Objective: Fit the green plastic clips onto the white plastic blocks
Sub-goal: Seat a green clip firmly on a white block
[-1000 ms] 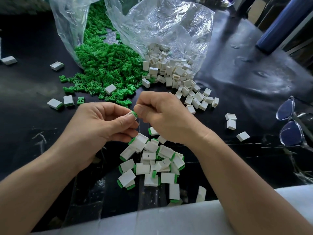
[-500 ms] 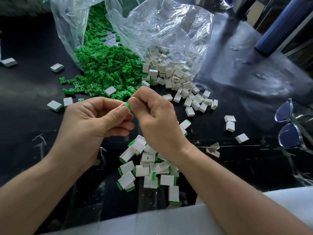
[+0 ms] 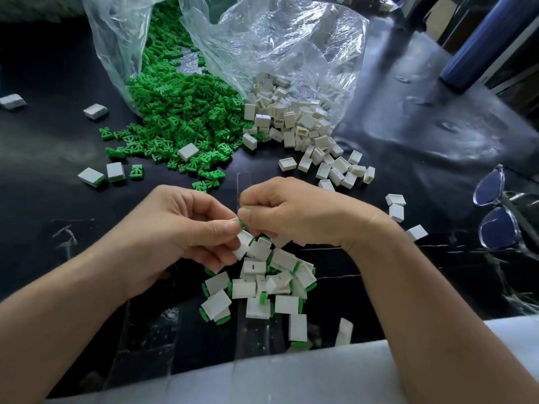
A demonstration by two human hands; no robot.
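Observation:
My left hand [image 3: 180,228] and my right hand [image 3: 294,217] meet over the black table, fingers curled. Between their fingertips a green clip [image 3: 242,224] shows, pinched from both sides; a white block [image 3: 243,243] sits just under it at my left fingers. Below the hands lies a heap of white blocks with green clips fitted [image 3: 262,284]. Loose green clips [image 3: 180,121] spill from a clear bag at the back left. Bare white blocks [image 3: 294,123] spill from a second clear bag [image 3: 285,45] at the back middle.
Single blocks lie scattered at the left [image 3: 96,110] and right [image 3: 396,212]. Clear-framed glasses [image 3: 495,211] lie at the right edge. A dark blue cylinder [image 3: 481,45] stands at the back right. A pale foam strip [image 3: 262,377] runs along the near edge.
Both hands have come down and toward me, from near the clip pile to just over the finished heap. They still hold the small green-and-white piece between them.

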